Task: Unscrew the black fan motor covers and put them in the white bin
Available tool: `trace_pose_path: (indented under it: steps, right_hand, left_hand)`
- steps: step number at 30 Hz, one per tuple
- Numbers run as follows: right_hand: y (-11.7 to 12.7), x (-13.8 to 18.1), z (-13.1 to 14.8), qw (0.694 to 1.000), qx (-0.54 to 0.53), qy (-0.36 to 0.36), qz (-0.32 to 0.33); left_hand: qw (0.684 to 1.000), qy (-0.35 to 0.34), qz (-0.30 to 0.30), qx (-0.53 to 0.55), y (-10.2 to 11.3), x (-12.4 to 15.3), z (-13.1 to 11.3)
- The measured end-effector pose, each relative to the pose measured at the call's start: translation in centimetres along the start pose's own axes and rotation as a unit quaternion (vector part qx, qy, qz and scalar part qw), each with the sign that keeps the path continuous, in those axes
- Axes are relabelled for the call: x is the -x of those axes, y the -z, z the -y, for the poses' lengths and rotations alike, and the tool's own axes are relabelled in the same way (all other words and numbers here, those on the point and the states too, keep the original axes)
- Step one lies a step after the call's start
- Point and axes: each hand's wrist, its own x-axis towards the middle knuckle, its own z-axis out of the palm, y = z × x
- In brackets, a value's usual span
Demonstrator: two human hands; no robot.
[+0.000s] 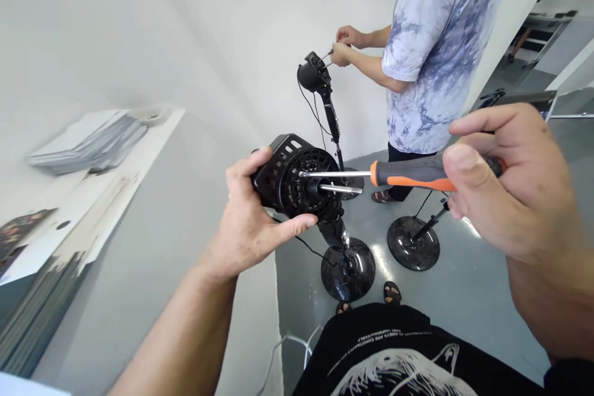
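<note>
My left hand [253, 213] is wrapped round the black motor housing [278, 167] of a stand fan, thumb along its lower front and fingers behind. A metal shaft [343, 189] sticks out from the middle of the housing's round, slotted face. In my right hand [515, 192] is a screwdriver [413, 173] with a grey and orange handle, held level. Its tip meets the slotted face just above and left of the shaft; whether a screw sits there is too small to tell. Below the housing, the fan's pole runs down to a round black base [348, 269].
Another person in a tie-dyed shirt [431, 43] works with a tool on a second fan head [315, 74] near the wall. A further round fan base [413, 242] stands on the grey floor to the right. Stacked sheets [88, 139] lie on a ledge at left.
</note>
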Motion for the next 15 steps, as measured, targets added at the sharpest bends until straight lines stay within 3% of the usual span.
trace_pose_path:
  steps: [6, 11, 15]
  right_hand:
    - [0.4, 0.0, -0.4, 0.991, -0.035, 0.107, 0.068]
    - [0.2, 0.2, -1.0, 1.0, -0.001, 0.017, 0.011]
    - [0.3, 0.3, -1.2, 0.986, 0.01, 0.148, 0.075]
  left_hand:
    - [1.0, -0.005, -0.001, -0.001, 0.1, 0.0, -0.1]
    - [1.0, 0.003, 0.005, -0.011, 0.1, 0.2, 0.1]
    - [1.0, 0.001, 0.008, -0.01, 0.1, 0.2, 0.3]
